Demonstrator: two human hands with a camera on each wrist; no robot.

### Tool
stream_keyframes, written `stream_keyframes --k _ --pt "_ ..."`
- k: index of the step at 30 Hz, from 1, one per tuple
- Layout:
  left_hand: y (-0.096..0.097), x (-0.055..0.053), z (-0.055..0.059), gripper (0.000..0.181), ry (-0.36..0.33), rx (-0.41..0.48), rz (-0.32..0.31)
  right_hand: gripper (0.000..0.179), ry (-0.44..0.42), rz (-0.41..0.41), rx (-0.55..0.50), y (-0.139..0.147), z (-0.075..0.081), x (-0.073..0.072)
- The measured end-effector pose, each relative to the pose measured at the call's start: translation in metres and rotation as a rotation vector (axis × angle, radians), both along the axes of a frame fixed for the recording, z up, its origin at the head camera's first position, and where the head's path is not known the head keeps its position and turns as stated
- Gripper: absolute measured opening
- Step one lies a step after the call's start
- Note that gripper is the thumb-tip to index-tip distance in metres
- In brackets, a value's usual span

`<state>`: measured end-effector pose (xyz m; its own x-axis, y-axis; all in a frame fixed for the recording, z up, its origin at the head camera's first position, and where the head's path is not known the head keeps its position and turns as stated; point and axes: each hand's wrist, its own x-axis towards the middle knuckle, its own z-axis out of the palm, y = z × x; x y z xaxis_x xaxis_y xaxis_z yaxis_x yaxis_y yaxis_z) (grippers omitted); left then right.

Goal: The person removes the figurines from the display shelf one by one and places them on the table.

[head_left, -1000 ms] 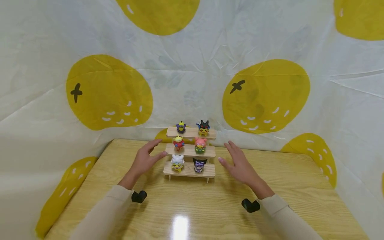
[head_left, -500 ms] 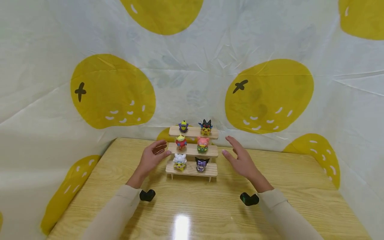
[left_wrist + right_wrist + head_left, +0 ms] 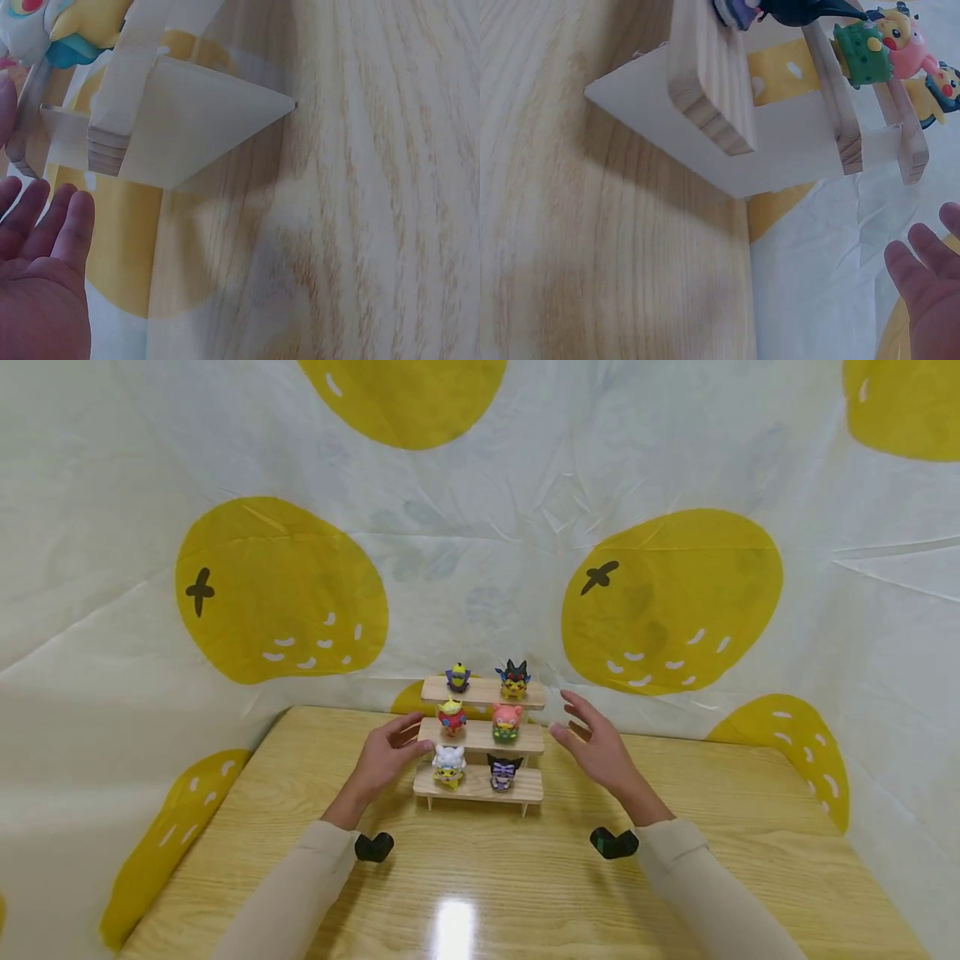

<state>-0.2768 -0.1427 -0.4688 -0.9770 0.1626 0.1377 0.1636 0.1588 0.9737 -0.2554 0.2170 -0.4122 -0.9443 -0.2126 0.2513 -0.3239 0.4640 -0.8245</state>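
A three-tier wooden display stand point(image 3: 480, 785) stands on the table with small figurines on every tier. The top tier bears a yellow-and-purple figurine point(image 3: 457, 677) and a black-eared yellow one point(image 3: 513, 680). On the middle tier are a red-bodied figurine point(image 3: 452, 717) and a pink one point(image 3: 506, 723). Below them sit a white-hooded yellow figurine point(image 3: 449, 766) and a black-and-purple one point(image 3: 502, 772). My left hand point(image 3: 386, 760) is beside the stand's left end, fingers relaxed, fingertips near the middle tier. My right hand point(image 3: 596, 745) hovers off the right end, fingers loosely bent, holding nothing.
The wood-grain table point(image 3: 480, 877) extends in front of the stand and to both sides. Behind it hangs a white sheet point(image 3: 465, 577) printed with large yellow fruit shapes, which also runs along the left and right sides.
My left hand has moved right, closer to the stand's left end. My right hand has shifted slightly, its fingers bending a little more. The figurines keep their places on the tiers.
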Motion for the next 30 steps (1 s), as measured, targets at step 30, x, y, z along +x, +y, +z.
stream_keyframes --k 30 --pt "0.006 -0.010 -0.009 0.065 -0.080 0.076 0.031 0.056 -0.144 -0.054 -0.421 -0.037 0.038 -0.031"
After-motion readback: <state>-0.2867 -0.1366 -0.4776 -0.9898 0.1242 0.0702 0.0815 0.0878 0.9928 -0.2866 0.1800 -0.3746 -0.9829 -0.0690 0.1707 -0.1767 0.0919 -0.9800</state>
